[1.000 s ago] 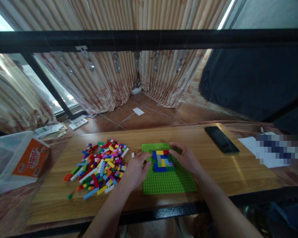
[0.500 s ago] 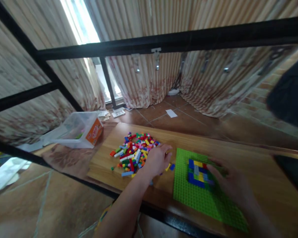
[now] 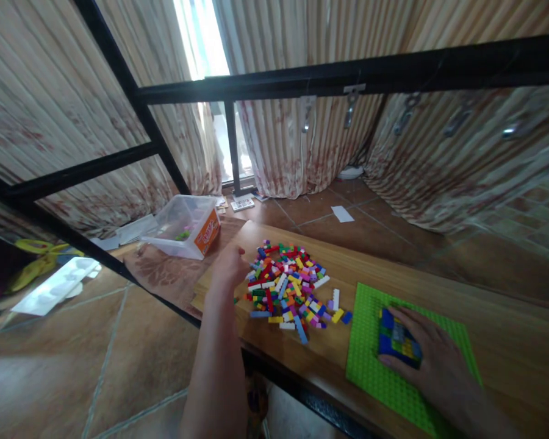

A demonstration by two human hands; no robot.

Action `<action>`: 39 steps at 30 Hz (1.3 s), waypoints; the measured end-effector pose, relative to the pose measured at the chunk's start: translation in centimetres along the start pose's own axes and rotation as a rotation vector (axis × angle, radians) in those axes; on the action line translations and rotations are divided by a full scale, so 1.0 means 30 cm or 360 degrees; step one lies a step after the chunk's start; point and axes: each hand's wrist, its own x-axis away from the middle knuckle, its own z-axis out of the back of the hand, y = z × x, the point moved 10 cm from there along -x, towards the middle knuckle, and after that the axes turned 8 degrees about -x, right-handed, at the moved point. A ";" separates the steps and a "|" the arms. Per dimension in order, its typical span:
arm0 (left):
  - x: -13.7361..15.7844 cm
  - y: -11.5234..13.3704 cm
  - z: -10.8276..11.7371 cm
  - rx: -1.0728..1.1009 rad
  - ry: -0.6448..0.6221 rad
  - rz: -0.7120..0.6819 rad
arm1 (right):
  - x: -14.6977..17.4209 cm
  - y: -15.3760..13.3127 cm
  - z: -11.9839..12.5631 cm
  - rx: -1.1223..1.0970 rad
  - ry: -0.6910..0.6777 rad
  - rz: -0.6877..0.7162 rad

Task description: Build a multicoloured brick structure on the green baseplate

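My left hand is at the left edge of a pile of loose toy building bricks. Its fingers are curled, and whatever is between them is hidden behind the hand. On the right lies a green studded baseplate. A small block of blue, yellow and grey bricks sits on it. My right hand wraps round this block, thumb on the near side and fingers on the far side, covering its right part.
A clear plastic box with an orange label stands left of the wooden board, on a brown patterned cloth. Black metal bars cross behind. Papers lie on the tiled floor.
My left hand has moved from the pile's right side to its left edge. My right hand has closed in over the brick block. The view has shifted left.
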 end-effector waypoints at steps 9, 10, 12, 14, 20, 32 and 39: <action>-0.013 -0.043 -0.079 -0.0050 -0.0226 -0.0031 | 0.025 0.105 0.022 -0.0121 -0.0082 0.0050; -0.013 -0.035 -0.083 -0.0045 -0.0236 -0.0052 | 0.029 0.108 0.024 -0.0141 -0.0091 0.0053; -0.010 -0.015 -0.090 -0.0024 -0.0258 -0.0111 | 0.033 0.110 0.028 -0.0178 -0.0090 0.0044; -0.002 0.009 -0.095 0.0010 -0.0279 -0.0176 | 0.034 0.109 0.031 -0.0200 -0.0082 0.0018; 0.014 0.055 -0.086 0.0106 -0.0245 -0.0266 | 0.027 0.094 0.038 -0.0199 -0.0093 -0.0017; 0.131 0.314 -0.118 0.0260 -0.0349 -0.0891 | 0.025 0.061 0.047 -0.0144 -0.0131 -0.0049; 0.107 0.273 -0.122 0.0101 -0.0271 -0.0652 | 0.021 0.044 0.057 -0.0199 -0.0137 -0.0051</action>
